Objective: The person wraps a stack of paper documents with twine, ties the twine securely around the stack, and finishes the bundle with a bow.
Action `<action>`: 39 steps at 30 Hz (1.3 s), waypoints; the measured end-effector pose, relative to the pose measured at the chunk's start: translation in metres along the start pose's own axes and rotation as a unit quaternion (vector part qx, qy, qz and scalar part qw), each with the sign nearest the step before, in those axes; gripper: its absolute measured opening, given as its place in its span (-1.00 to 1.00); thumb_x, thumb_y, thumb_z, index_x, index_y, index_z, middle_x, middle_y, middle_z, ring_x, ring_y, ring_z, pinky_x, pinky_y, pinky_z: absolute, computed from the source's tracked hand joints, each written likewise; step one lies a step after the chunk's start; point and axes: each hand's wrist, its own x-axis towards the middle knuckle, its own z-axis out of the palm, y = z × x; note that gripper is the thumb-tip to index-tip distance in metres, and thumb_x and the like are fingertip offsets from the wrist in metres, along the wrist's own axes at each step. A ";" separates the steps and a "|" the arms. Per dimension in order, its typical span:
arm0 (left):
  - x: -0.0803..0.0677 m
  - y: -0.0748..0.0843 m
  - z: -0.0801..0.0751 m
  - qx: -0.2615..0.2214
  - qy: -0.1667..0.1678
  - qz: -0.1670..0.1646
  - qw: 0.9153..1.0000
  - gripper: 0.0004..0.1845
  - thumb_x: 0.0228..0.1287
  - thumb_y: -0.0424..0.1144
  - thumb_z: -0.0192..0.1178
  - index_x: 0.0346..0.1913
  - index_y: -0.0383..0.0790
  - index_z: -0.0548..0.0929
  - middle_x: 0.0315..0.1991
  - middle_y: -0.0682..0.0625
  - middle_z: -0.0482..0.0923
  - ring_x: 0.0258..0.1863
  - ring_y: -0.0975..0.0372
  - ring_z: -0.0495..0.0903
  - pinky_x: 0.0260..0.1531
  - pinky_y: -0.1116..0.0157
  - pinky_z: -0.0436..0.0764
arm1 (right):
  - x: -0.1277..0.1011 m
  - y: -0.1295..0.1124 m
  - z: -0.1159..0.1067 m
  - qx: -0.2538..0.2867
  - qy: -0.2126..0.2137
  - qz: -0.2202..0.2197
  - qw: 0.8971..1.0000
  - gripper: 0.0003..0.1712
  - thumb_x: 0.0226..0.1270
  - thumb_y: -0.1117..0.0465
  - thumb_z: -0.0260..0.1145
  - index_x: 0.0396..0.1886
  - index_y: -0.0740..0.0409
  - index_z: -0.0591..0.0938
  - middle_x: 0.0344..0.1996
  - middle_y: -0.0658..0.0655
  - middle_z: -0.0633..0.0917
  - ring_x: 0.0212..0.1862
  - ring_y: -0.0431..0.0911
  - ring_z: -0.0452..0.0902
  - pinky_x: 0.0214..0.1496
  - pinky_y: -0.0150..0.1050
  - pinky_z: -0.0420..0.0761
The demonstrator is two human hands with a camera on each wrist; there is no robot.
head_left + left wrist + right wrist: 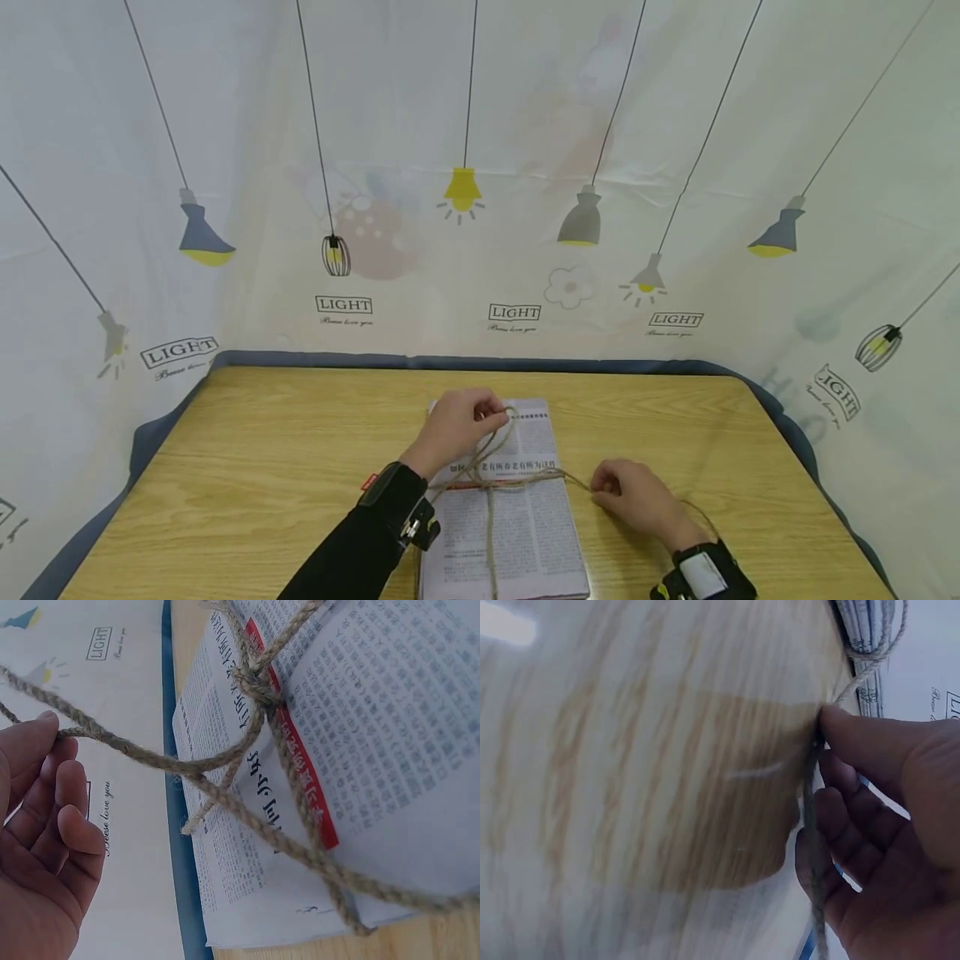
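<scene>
A stack of newspapers (pixel 517 508) lies on the near middle of the wooden table (pixel 247 483), and a jute twine (pixel 491 517) is wound around it both lengthwise and crosswise, crossing in a knot on the upper half of the stack. The left hand (pixel 457 429) hovers over the far end of the newspapers, its fingers (pixel 60 795) curled and pinching one strand of the twine that rises from the knot. The right hand (pixel 633 496) rests on the table just to the right of the newspapers, thumb and fingers clenched around another strand that runs taut from the knot. Behind the newspapers, past the table's far edge, hangs a curtain (pixel 480 167) printed with lamps
</scene>
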 end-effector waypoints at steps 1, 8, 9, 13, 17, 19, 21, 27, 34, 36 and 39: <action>0.000 0.000 0.000 0.001 0.000 -0.001 1.000 -0.94 0.34 -0.11 0.24 -0.24 0.05 0.70 -0.37 0.20 0.61 -0.40 0.33 0.47 -0.31 0.37 0.46 | 0.000 0.000 0.000 -0.014 0.003 -0.003 1.000 -0.89 0.23 0.27 0.39 -0.40 0.00 0.60 -0.47 -0.08 0.56 -0.39 -0.24 0.40 -0.34 -0.37 0.40; -0.002 0.002 -0.003 -0.002 -0.002 -0.010 1.000 -0.89 0.34 -0.10 0.24 -0.19 0.03 0.73 -0.33 0.18 0.65 -0.38 0.33 0.48 -0.29 0.38 0.47 | 0.003 -0.003 -0.002 -0.037 0.020 0.012 0.999 -0.93 0.40 0.30 0.19 -0.30 0.06 0.54 -0.50 -0.05 0.50 -0.43 -0.21 0.36 -0.39 -0.34 0.36; -0.002 0.003 -0.003 -0.002 -0.002 -0.012 1.000 -0.89 0.34 -0.10 0.24 -0.18 0.02 0.73 -0.33 0.18 0.65 -0.38 0.33 0.48 -0.29 0.37 0.47 | 0.003 -0.004 -0.004 -0.032 0.020 0.019 0.999 -0.96 0.41 0.28 0.19 -0.27 0.06 0.55 -0.51 -0.05 0.51 -0.44 -0.21 0.37 -0.40 -0.34 0.36; -0.003 0.003 -0.005 -0.004 -0.006 -0.021 1.000 -0.88 0.35 -0.09 0.23 -0.17 0.04 0.73 -0.30 0.17 0.66 -0.37 0.33 0.50 -0.30 0.36 0.48 | 0.006 -0.007 -0.012 -0.024 0.034 0.035 0.999 -0.94 0.39 0.24 0.24 -0.24 0.08 0.63 -0.51 -0.04 0.54 -0.44 -0.19 0.39 -0.40 -0.31 0.37; -0.003 0.004 -0.006 -0.010 -0.012 -0.025 1.000 -0.88 0.34 -0.07 0.23 -0.20 0.07 0.74 -0.28 0.18 0.67 -0.36 0.34 0.52 -0.30 0.35 0.50 | 0.014 -0.013 -0.019 -0.031 0.054 0.052 0.997 -0.88 0.37 0.16 0.26 -0.31 0.10 0.65 -0.52 -0.02 0.55 -0.46 -0.16 0.40 -0.41 -0.28 0.36; -0.003 0.003 -0.006 -0.014 -0.014 -0.023 1.000 -0.89 0.33 -0.08 0.24 -0.20 0.07 0.74 -0.28 0.18 0.67 -0.36 0.34 0.52 -0.29 0.35 0.50 | 0.019 -0.018 -0.021 -0.032 0.064 0.052 0.996 -0.83 0.38 0.11 0.26 -0.31 0.11 0.65 -0.52 0.00 0.56 -0.47 -0.16 0.40 -0.43 -0.28 0.35; -0.004 0.004 -0.006 -0.020 -0.017 -0.017 0.999 -0.90 0.33 -0.09 0.24 -0.20 0.07 0.74 -0.28 0.18 0.67 -0.37 0.34 0.52 -0.29 0.35 0.50 | 0.026 -0.026 -0.023 -0.034 0.076 0.046 0.995 -0.81 0.38 0.09 0.26 -0.30 0.12 0.64 -0.50 0.01 0.57 -0.47 -0.15 0.39 -0.43 -0.28 0.35; -0.004 0.005 -0.005 -0.036 -0.032 0.005 0.999 -0.87 0.34 -0.10 0.24 -0.19 0.01 0.75 -0.27 0.15 0.69 -0.34 0.36 0.57 -0.26 0.36 0.54 | 0.049 -0.057 -0.027 -0.015 0.114 0.004 0.993 -0.80 0.35 0.10 0.29 -0.30 0.16 0.65 -0.46 0.04 0.62 -0.44 -0.14 0.42 -0.40 -0.28 0.39; -0.002 0.005 -0.001 -0.011 -0.033 0.011 0.999 -0.85 0.33 -0.08 0.25 -0.20 0.00 0.77 -0.24 0.12 0.70 -0.38 0.36 0.56 -0.30 0.39 0.53 | 0.074 -0.083 -0.019 0.013 0.116 -0.018 0.993 -0.81 0.32 0.06 0.32 -0.34 0.08 0.67 -0.45 0.02 0.63 -0.45 -0.16 0.43 -0.41 -0.30 0.40; -0.002 0.005 0.000 -0.010 -0.032 0.010 0.999 -0.84 0.32 -0.08 0.25 -0.19 -0.01 0.77 -0.19 0.09 0.69 -0.35 0.33 0.57 -0.29 0.37 0.53 | 0.077 -0.089 -0.018 0.020 0.118 -0.030 0.992 -0.82 0.32 0.06 0.33 -0.35 0.07 0.68 -0.45 0.02 0.64 -0.45 -0.16 0.44 -0.41 -0.30 0.41; -0.002 0.004 0.000 -0.017 -0.030 0.001 0.999 -0.83 0.31 -0.09 0.26 -0.18 -0.04 0.77 -0.11 0.04 0.69 -0.30 0.30 0.57 -0.26 0.34 0.54 | 0.078 -0.097 -0.019 0.039 0.118 -0.047 0.991 -0.83 0.32 0.06 0.34 -0.34 0.05 0.69 -0.43 0.01 0.66 -0.42 -0.16 0.46 -0.37 -0.28 0.44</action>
